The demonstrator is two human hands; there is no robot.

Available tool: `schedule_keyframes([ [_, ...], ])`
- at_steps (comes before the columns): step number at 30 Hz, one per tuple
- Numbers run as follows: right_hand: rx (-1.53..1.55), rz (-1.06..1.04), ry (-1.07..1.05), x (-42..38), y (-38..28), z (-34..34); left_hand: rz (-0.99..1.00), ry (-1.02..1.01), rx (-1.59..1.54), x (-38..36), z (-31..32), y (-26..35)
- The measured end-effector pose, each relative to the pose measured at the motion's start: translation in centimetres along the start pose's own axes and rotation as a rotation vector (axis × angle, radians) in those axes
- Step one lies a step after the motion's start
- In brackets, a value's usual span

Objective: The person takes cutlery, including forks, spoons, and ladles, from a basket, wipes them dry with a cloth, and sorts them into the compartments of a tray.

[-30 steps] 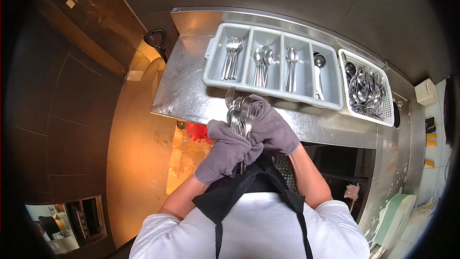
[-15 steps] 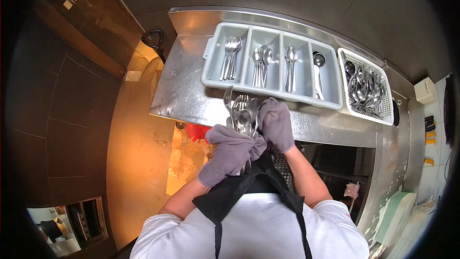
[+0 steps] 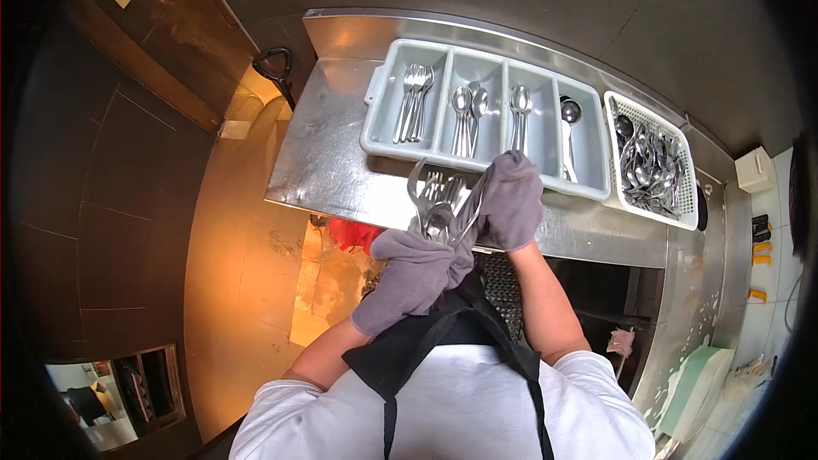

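A bunch of forks and spoons point(image 3: 439, 204) stands upright in my left hand point(image 3: 405, 273), heads pointing up and away from me. Purple-grey cloth point(image 3: 461, 260) covers both hands and stretches between them. My right hand point(image 3: 514, 204) is closed in the cloth, right at the end of one long piece of cutlery on the bunch's right side; its fingers are hidden. Just beyond is a grey cutlery tray point(image 3: 409, 152) with forks point(image 3: 414, 102) in the left compartment, spoons point(image 3: 469, 119) and more spoons point(image 3: 521, 115) in the middle two, and ladle-like spoons point(image 3: 569, 132) at the right.
A white perforated basket point(image 3: 652, 215) heaped with mixed cutlery point(image 3: 652, 162) stands right of the tray. Both are on a steel counter point(image 3: 319, 136) with a raised back edge. Something red point(image 3: 349, 234) shows below the counter. A green-and-white block point(image 3: 694, 392) lies at lower right.
My right hand has moved up and to the right, away from my left, drawing the cloth with it. The long piece at its edge now leans right. My left hand has barely moved.
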State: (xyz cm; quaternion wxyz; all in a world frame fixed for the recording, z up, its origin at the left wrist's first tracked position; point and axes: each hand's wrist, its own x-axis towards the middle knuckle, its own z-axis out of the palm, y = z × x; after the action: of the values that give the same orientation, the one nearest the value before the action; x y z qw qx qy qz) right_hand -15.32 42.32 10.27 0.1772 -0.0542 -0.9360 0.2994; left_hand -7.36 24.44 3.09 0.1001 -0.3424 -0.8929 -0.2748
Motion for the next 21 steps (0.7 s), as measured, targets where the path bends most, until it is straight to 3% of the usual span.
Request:
schedule_keyframes([
  [1, -0.127, -0.263, 0.136, -1.1, 2.0, 1.5, -0.098, -0.021, -0.194, -0.1, 0.2, -0.5],
  [2, -0.135, -0.362, 0.138, -2.4, 4.0, 4.3, -0.195, -0.04, -0.386, 0.0, 0.5, -1.6],
  [4, -0.149, -0.563, 0.148, -3.9, 5.0, 7.1, -0.302, -0.104, -0.447, 1.6, -1.2, -1.4],
  [6, -0.955, -0.588, -0.074, -5.3, -0.5, 6.2, -0.325, -0.158, -0.23, 2.8, -3.7, 0.0],
  [7, -0.873, -0.567, -0.066, -4.9, -0.5, 6.7, -0.334, -0.118, -0.279, 2.8, -3.8, -0.1],
  [9, -0.185, -0.372, -0.238, -3.4, -1.0, 5.5, -0.391, -0.045, -0.45, 2.2, -3.7, -0.7],
  [12, 0.358, -0.257, -0.314, -3.3, -1.6, 6.8, -0.597, 0.046, -0.967, 0.8, -2.5, -2.0],
  [13, 0.042, -0.513, -0.22, -3.0, -1.8, 6.9, -0.663, 0.073, -1.141, 0.5, -2.3, -2.4],
  [15, -0.204, -0.845, 0.009, -2.6, -3.0, 6.4, -0.767, 0.119, -1.445, -0.3, -2.3, -3.3],
  [18, -0.127, -0.717, -0.39, 0.3, -3.8, 6.8, -0.803, 0.108, -1.719, -1.4, -3.0, -4.3],
  [21, -0.145, -0.774, -0.479, 2.5, -4.2, 5.5, -0.8, 0.067, -1.911, -2.0, -3.2, -5.5],
])
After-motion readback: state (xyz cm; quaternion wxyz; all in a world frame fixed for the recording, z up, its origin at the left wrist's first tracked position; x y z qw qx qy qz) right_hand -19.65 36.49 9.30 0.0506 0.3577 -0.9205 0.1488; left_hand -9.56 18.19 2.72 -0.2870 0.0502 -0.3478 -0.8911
